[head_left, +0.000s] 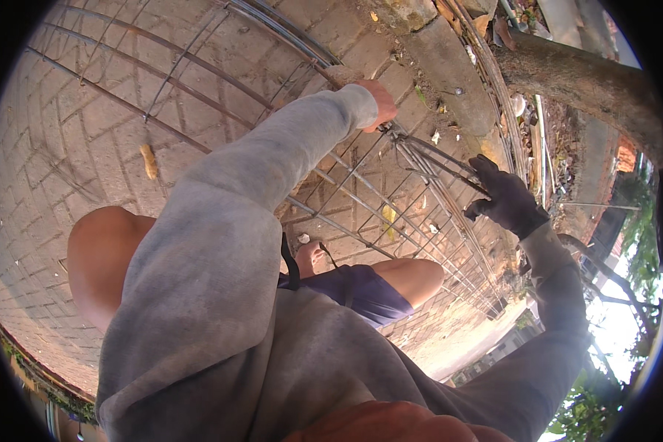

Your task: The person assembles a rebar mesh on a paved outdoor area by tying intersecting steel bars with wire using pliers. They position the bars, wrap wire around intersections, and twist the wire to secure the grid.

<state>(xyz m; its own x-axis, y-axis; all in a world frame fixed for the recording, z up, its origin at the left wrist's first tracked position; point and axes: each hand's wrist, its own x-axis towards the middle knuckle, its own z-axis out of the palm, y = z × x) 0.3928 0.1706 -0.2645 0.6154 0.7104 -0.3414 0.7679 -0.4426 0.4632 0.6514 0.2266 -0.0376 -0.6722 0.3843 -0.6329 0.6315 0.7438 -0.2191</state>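
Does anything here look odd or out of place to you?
One mismatch stands out: the right hand wears a dark work glove, while the left hand is bare, though both grip the rusty steel rebar cage lying on the brick paving. A yellow dry leaf lies on the bricks. Nothing looks damaged.

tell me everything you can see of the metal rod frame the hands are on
The rod frame is a long cage of thin, rusty-looking steel bars: lengthwise rods crossed by lighter square ties. It lies across the brick paving, running from upper left toward lower right, just beyond the person's knees. The bare left hand closes on a crossing of bars near the top; the dark-gloved right hand has its grip on rods at the frame's far edge. A tree trunk rises beyond it.
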